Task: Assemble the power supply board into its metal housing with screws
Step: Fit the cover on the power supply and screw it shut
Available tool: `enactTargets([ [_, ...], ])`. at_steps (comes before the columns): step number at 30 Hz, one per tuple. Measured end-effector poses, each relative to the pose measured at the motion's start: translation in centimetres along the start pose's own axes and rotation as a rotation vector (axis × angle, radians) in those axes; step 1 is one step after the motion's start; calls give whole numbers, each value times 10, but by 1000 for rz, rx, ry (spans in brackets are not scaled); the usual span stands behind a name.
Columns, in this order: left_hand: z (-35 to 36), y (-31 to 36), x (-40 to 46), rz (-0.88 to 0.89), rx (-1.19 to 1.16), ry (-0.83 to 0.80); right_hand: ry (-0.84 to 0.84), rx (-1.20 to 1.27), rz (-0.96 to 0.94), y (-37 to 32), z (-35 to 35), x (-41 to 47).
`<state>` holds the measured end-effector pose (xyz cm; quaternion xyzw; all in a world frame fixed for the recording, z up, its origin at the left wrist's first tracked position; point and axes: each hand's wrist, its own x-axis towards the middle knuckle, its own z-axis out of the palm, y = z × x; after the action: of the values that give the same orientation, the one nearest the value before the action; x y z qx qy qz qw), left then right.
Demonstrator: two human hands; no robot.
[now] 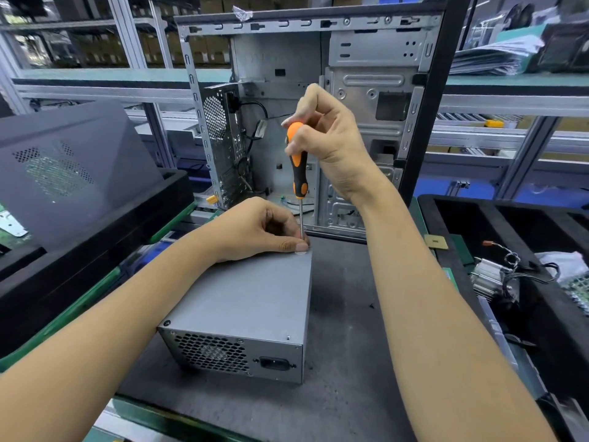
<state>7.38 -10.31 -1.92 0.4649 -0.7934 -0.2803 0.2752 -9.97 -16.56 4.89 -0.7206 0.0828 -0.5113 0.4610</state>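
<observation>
A grey metal power supply housing lies on the dark work mat, its fan grille and power socket facing me. My right hand grips an orange and black screwdriver upright, with the shaft tip down at the housing's far right top corner. My left hand rests on that corner, thumb and fingers curled around the shaft tip; whatever they pinch there is hidden. A screw head shows at the near left top corner and another at the near right.
An open silver computer case stands upright just behind the housing. A dark grey cover panel leans in a black tray on the left. A black tray on the right holds cables and parts. The dark mat has bare room right of the housing.
</observation>
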Motion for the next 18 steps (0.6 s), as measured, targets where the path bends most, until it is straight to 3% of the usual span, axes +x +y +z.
enactTargets([
  [3,0,1,0,-2,-11,3,-80,12,8,2,8,2],
  [8,0,1,0,3,-47,-15,-206,320,67,6,1,0],
  [14,0,-3,-1,16,-21,-1,-60,176,21,9,5,0],
  [18,-1,-3,-1,2,-30,-38,-119,128,8,8,11,1],
])
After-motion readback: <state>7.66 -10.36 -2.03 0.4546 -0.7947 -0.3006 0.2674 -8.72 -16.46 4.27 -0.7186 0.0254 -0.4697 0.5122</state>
